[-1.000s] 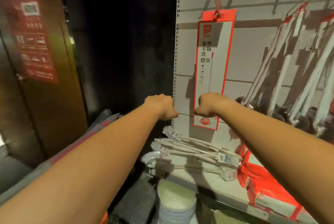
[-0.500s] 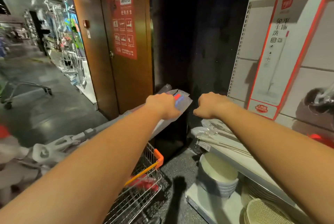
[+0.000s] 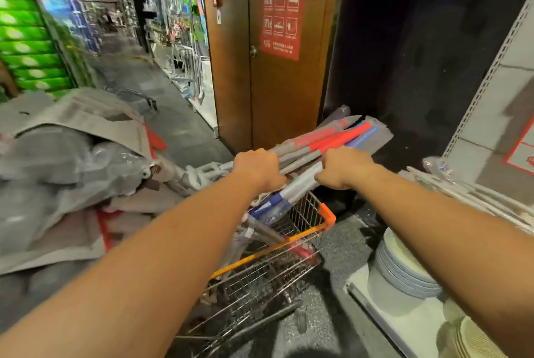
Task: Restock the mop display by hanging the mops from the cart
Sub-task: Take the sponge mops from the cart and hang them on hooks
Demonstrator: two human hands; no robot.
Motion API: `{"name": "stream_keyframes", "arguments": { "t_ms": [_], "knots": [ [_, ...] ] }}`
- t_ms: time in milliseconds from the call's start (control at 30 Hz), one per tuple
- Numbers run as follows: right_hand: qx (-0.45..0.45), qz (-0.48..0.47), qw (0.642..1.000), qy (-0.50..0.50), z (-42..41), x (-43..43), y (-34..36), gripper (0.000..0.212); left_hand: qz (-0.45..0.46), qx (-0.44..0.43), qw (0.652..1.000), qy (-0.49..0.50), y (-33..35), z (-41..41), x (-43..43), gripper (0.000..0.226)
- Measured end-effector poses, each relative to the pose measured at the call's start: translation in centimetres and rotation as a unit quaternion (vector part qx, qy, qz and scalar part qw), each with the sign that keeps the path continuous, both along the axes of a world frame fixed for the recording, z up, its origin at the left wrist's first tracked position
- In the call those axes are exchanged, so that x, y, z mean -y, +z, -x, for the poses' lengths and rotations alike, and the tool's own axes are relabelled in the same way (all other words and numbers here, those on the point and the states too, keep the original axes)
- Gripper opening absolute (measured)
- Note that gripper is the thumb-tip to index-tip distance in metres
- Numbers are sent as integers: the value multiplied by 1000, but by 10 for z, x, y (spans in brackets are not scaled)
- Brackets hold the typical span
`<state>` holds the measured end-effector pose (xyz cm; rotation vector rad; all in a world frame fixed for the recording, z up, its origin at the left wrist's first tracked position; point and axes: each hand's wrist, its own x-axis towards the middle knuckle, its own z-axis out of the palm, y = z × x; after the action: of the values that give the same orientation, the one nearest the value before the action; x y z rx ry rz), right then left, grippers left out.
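Observation:
A wire shopping cart with orange trim stands in front of me, loaded with a bundle of wrapped mops whose grey, red and blue handles stick out over its far end. My left hand grips the grey handles near the middle of the bundle. Just to its right, my right hand pinches the white plastic-wrapped handle of one mop. The white pegboard display panel rises at the right edge.
Flattened cardboard and plastic wrap pile up on the left. A wooden door with a red notice stands behind the cart. Stacked plates and a shelf with packaged white utensils are on the right. The aisle runs off to the upper left.
My view has swung left from the display panel to the cart. Both hands have come away from the panel and taken hold of mop handles in the cart.

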<state>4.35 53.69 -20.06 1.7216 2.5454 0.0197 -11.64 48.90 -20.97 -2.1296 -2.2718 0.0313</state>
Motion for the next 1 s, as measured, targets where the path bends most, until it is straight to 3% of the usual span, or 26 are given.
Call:
{"name": "stream_keyframes", "arguments": {
  "t_ms": [200, 367, 633, 867, 1000],
  "knots": [
    [2, 21, 999, 28, 61, 30, -20, 29, -12, 17, 999, 26, -23, 55, 33, 36],
    [9, 18, 999, 48, 85, 41, -27, 31, 3, 24, 999, 36, -40, 72, 42, 28],
    [-6, 9, 996, 94, 109, 22, -41, 20, -22, 64, 990, 126, -51, 80, 47, 31],
    [-53, -4, 977, 206, 131, -9, -57, 18, -91, 99, 952, 276, -67, 78, 36, 33],
    [-88, -21, 959, 269, 132, -26, -60, 32, -117, 115, 922, 351, -71, 69, 28, 33]
  ]
}}
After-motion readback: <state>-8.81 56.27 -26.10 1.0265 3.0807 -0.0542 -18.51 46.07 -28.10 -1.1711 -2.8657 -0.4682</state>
